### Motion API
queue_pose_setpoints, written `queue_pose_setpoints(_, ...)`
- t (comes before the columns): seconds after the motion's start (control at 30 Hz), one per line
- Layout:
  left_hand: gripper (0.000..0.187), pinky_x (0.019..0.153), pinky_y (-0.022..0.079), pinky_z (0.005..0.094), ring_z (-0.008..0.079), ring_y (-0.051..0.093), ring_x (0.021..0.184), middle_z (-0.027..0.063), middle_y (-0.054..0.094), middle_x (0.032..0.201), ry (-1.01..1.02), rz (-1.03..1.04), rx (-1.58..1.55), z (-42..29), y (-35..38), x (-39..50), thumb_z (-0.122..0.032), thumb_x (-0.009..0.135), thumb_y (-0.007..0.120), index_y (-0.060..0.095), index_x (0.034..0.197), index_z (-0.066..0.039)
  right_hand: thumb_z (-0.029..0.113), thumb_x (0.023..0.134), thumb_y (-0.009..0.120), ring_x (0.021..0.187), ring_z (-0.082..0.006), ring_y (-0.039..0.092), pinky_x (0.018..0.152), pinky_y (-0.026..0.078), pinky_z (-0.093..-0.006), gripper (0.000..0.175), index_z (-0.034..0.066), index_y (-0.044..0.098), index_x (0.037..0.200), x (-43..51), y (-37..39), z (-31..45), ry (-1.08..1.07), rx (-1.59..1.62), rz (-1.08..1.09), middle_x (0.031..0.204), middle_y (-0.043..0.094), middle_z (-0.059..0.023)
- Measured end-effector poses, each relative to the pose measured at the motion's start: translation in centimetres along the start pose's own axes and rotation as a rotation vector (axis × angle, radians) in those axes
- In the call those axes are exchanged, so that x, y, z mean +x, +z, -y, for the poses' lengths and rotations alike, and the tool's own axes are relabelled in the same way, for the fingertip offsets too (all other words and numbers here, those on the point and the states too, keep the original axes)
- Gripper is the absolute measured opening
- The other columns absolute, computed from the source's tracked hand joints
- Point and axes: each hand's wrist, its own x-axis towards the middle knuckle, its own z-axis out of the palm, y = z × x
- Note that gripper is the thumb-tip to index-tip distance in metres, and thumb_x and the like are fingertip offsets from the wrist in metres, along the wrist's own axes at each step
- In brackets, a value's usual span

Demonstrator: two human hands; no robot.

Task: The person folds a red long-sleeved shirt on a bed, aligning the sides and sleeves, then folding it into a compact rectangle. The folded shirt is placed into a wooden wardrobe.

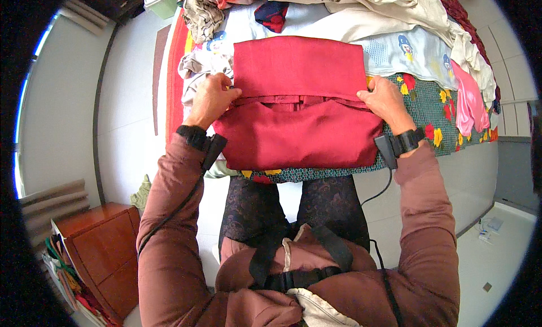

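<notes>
A red cloth garment (298, 132) lies folded before me at the near edge of the bed, its far part laid as a smooth rectangle with a gap between the two folded sections. My left hand (216, 92) pinches the left end of the fold line between thumb and fingers. At the opposite end, my right hand (383, 98) grips the cloth's edge the same way. Underneath lies a green floral cloth (423, 111). Light blue fabric with cartoon prints (389, 60) spreads just beyond the garment.
Cream fabric (381, 14), a pink satin cloth (470, 102) and a patterned scarf (201, 18) lie crumpled on the bed. A wooden cabinet (101, 251) stands at lower left. A pale green bin (161, 3) is at the far left. Cables hang from both wrist devices.
</notes>
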Motion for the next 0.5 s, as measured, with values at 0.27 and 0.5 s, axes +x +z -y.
queue_pose_setpoints(0.27, 0.048, 0.099, 0.046, 0.0481, 0.0361, 0.057, 0.113, 0.0187, 0.059, 0.120, 0.735, 0.075, 0.083, -2.8, -0.9, -7.6, -0.024, 0.075, 0.079, 0.063, 0.111, 0.001, 0.015, 0.081, 0.068, 0.105, -0.0338, 0.060, 0.094, 0.047, -0.0465, 0.030, 0.0008, 0.062, 0.107, -8.9, -1.9, 4.2, -0.724, 0.064, -0.158, 0.110, 0.063, -0.0185)
queue_pose_setpoints(0.5, 0.042, 0.114, 0.033, 0.0504, 0.0360, 0.045, 0.135, 0.0197, 0.052, 0.138, 0.650, 0.160, 0.081, -3.4, -0.5, -5.5, -0.017, 0.086, 0.068, 0.058, 0.123, 0.001, 0.018, 0.081, 0.068, 0.115, -0.0373, 0.055, 0.103, 0.041, -0.0513, 0.043, -0.0029, 0.058, 0.117, -9.5, -0.6, 5.9, -0.744, 0.136, -0.071, 0.124, 0.057, -0.0218)
